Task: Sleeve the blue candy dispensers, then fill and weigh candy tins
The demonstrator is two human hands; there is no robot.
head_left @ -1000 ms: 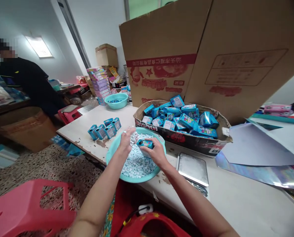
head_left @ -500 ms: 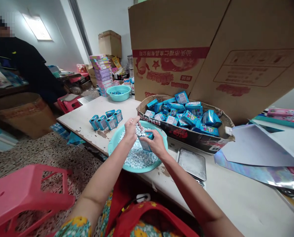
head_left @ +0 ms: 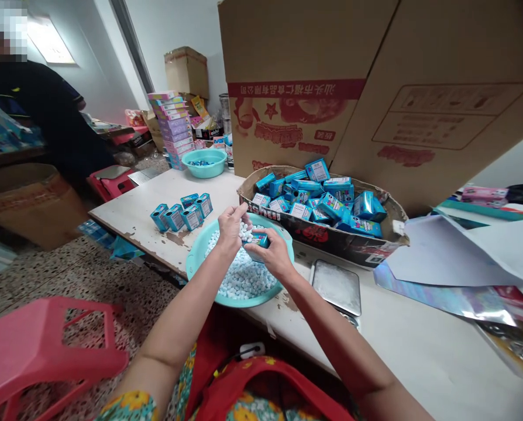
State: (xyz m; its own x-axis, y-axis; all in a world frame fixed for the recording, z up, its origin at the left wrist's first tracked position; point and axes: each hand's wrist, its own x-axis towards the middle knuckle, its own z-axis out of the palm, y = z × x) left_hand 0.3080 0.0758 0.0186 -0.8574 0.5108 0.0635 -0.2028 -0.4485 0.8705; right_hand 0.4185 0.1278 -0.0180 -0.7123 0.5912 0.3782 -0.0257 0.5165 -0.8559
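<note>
Over a turquoise basin [head_left: 191, 263] of small pale-blue candies [head_left: 246, 279], my right hand [head_left: 275, 251] grips a small blue tin [head_left: 258, 241]. My left hand [head_left: 230, 229] is closed beside the tin, with white candies between its fingers at the tin's near edge. Several blue tins [head_left: 192, 216] stand upright on the white table [head_left: 143, 202], left of the basin. Behind the basin, an open cardboard tray [head_left: 308, 232] holds a heap of blue tins [head_left: 331, 204].
A metal scale [head_left: 337, 286] lies right of the basin. White sheets [head_left: 454, 251] cover the table's right side. A second turquoise bowl [head_left: 205, 169] stands at the back beside stacked boxes [head_left: 174, 126]. A red stool [head_left: 33, 345] is at left. A person [head_left: 46, 111] stands far left.
The view has shifted slightly, moving the scene left. The tin in my right hand has tilted and sits slightly higher against the candies. My left hand stays closed beside it.
</note>
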